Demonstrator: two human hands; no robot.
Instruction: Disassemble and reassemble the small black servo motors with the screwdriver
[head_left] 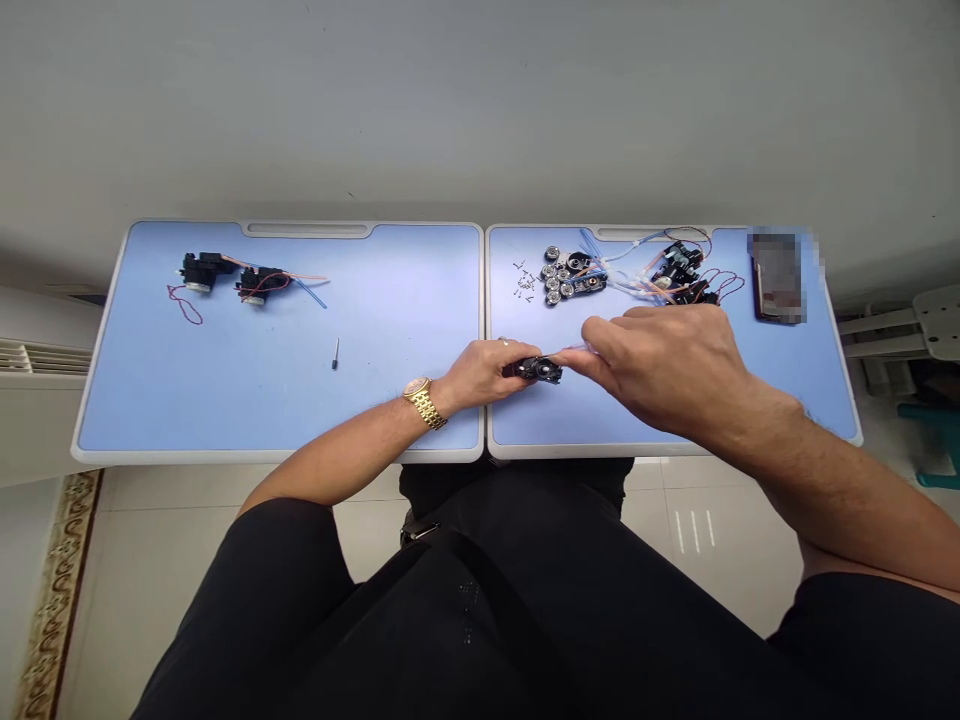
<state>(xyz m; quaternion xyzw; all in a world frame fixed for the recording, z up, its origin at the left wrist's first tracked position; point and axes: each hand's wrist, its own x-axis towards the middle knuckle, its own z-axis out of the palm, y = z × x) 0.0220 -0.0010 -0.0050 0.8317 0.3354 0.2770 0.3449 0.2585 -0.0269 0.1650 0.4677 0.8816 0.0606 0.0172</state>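
My left hand [484, 372] grips a small black mechanical assembly [541, 370] over the right table, near the seam between the two tables. The assembly's right end, with a round part, sticks out past my fingers. Closed on a slim screwdriver [581, 347] with a pale, clear handle, my right hand [660, 360] reaches in from the right. The tool's thin shaft points left at the top of the assembly; whether its tip touches cannot be made out.
Behind my hands lie loose screws [525, 282], several round metallic parts [553, 285] and wired black assemblies [679, 275]. A phone [778, 280] is at the far right. The left table holds two wired assemblies [261, 285] and a small dark-ended tool [335, 354].
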